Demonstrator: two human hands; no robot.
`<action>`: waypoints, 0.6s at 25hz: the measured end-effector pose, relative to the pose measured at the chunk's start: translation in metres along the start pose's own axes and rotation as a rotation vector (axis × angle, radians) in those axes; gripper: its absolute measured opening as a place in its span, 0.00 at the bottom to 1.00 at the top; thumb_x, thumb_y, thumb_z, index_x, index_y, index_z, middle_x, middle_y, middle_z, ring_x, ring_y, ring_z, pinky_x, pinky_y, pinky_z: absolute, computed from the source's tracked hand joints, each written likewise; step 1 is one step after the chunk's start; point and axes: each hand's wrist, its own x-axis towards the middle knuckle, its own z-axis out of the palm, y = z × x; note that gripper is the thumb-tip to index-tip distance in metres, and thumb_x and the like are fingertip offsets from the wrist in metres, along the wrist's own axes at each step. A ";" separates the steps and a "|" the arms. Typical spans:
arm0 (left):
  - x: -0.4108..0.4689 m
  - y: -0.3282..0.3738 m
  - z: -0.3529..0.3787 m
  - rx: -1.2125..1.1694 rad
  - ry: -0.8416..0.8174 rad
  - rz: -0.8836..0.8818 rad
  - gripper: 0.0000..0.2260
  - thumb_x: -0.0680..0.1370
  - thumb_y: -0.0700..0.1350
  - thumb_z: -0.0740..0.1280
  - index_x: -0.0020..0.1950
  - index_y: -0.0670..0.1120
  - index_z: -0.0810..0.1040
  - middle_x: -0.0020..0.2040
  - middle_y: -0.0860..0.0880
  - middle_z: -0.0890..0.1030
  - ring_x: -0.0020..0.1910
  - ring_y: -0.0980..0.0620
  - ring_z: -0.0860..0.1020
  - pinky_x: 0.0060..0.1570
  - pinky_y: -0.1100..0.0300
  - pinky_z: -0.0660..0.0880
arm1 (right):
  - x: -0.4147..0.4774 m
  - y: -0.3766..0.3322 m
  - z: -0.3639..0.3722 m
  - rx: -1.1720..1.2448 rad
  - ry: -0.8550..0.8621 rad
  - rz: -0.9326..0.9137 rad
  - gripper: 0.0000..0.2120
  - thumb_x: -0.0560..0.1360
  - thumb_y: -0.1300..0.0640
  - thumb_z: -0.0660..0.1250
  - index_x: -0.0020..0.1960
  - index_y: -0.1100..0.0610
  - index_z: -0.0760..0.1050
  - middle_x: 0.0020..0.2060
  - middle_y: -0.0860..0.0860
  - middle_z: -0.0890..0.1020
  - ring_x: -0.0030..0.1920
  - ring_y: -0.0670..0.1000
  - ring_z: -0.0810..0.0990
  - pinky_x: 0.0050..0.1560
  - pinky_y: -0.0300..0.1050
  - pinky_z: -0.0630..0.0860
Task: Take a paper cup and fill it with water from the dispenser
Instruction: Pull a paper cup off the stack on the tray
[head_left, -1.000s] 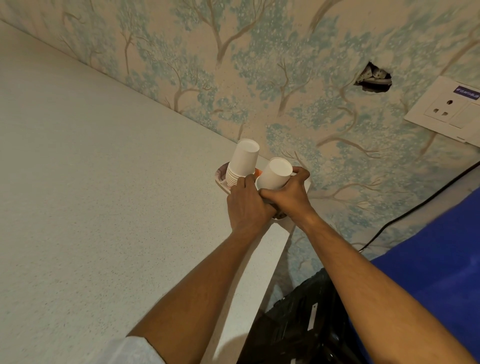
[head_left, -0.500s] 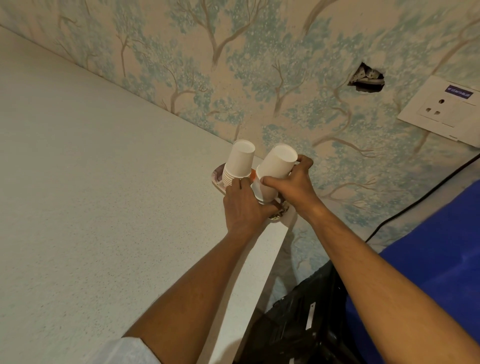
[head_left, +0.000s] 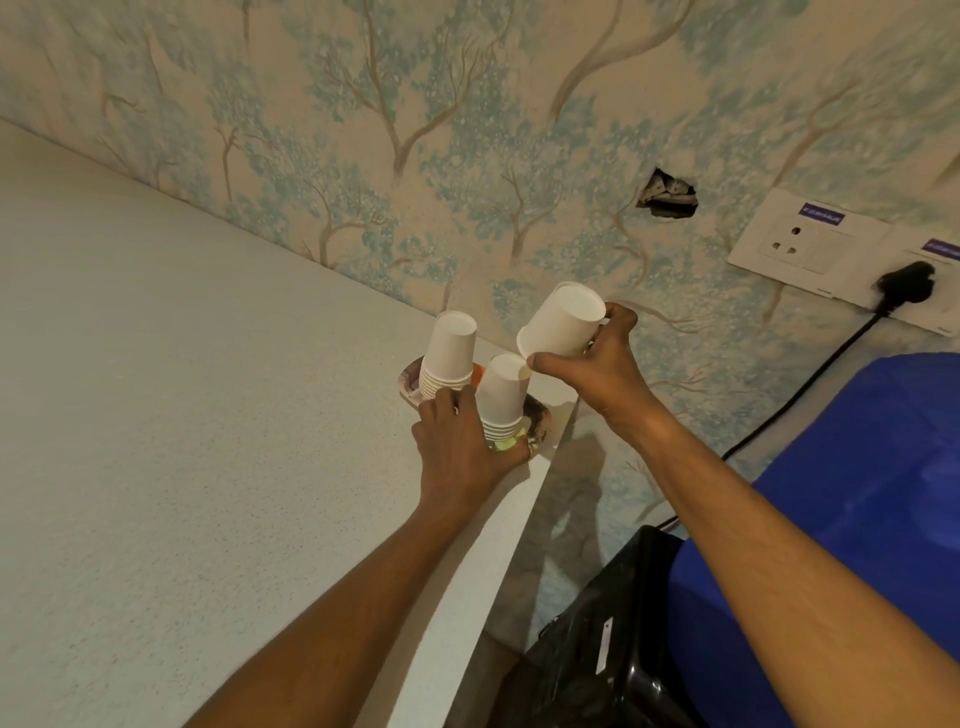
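**Clearly a crush risk**

The right hand (head_left: 597, 364) pinches one paper cup (head_left: 563, 322) clear above the stack (head_left: 501, 397), which the left hand (head_left: 462, 441) grips on the counter (head_left: 208, 415). Squeezing harder could buckle it; loosening could topple the stack.

Looks like a room in a home or small office, a drinking-water corner. Papered wall (head_left: 467, 130) with pale blue trees, broken by a hole (head_left: 667, 200). White speckled counter (head_left: 182, 415) carrying stacked paper cups (head_left: 449, 358). Wall socket (head_left: 810, 244) at far right, blue water bottle (head_left: 857, 493) below.
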 end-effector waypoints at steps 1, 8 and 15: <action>-0.004 0.005 -0.007 -0.045 0.018 0.048 0.36 0.69 0.65 0.74 0.70 0.46 0.71 0.66 0.43 0.75 0.65 0.40 0.72 0.62 0.41 0.73 | -0.004 0.000 -0.006 -0.005 -0.004 0.005 0.39 0.70 0.60 0.81 0.65 0.50 0.54 0.54 0.39 0.71 0.53 0.38 0.75 0.46 0.33 0.74; 0.011 0.100 -0.065 -0.370 0.153 0.238 0.28 0.71 0.62 0.74 0.66 0.50 0.75 0.54 0.49 0.77 0.52 0.53 0.76 0.50 0.57 0.75 | -0.049 -0.002 -0.031 0.015 -0.092 0.012 0.40 0.69 0.55 0.83 0.68 0.54 0.58 0.57 0.46 0.75 0.55 0.41 0.79 0.45 0.31 0.80; -0.001 0.140 -0.074 -0.197 -0.020 0.196 0.24 0.67 0.61 0.78 0.57 0.48 0.84 0.51 0.48 0.86 0.50 0.50 0.83 0.50 0.54 0.79 | -0.094 -0.002 -0.048 0.059 -0.142 0.022 0.39 0.68 0.61 0.83 0.64 0.49 0.58 0.60 0.49 0.75 0.57 0.42 0.80 0.46 0.30 0.79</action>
